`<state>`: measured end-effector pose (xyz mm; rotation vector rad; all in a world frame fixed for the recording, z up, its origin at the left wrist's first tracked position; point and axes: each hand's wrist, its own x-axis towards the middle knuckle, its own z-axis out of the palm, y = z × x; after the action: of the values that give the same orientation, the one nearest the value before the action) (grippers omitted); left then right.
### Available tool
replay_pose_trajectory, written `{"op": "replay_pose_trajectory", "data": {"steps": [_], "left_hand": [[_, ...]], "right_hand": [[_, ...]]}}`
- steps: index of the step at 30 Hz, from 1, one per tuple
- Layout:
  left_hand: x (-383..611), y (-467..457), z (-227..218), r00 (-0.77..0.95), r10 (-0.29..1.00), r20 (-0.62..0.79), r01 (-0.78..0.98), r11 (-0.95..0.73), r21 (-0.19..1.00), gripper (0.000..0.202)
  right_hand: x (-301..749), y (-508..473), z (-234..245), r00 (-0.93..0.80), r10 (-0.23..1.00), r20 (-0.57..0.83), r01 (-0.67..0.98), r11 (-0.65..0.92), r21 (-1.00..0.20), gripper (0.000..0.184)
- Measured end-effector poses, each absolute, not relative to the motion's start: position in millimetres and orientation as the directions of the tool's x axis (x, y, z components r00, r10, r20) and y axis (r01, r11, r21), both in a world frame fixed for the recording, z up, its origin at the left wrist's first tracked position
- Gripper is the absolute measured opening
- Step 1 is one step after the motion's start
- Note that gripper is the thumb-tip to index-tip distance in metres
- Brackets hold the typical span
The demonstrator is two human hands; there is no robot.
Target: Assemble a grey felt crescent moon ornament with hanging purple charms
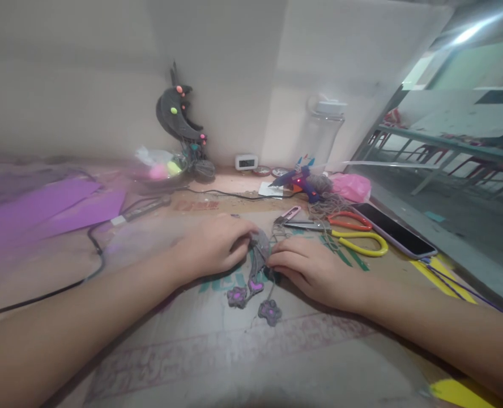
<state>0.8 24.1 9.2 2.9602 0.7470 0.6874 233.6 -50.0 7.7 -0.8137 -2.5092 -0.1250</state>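
Between my two hands lies a small grey yarn-wrapped ornament, curved in shape, on a printed cardboard sheet. Grey flower charms with purple centres and a purple heart-like piece hang from its near end. My left hand is closed with its fingertips at the ornament's upper left edge. From the right, my right hand pinches the ornament's side, near the string of one charm. Fingers partly hide the ornament's upper part.
Scissors with red and yellow handles, a pink cutter, a phone and grey yarn lie at the right. Behind are a blue glue gun, a bottle, a small clock and a dark crescent ornament. Purple sheets lie left.
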Motion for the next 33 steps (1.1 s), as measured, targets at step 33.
{"op": "replay_pose_trajectory", "data": {"steps": [33], "left_hand": [[20.2,31.6,7.7,0.879,0.336,0.339,0.407,-0.898,-0.165,0.019]], "right_hand": [[233.6,-46.2,5.2,-0.713,0.505,0.487,0.566,0.824,-0.025,0.023]]}}
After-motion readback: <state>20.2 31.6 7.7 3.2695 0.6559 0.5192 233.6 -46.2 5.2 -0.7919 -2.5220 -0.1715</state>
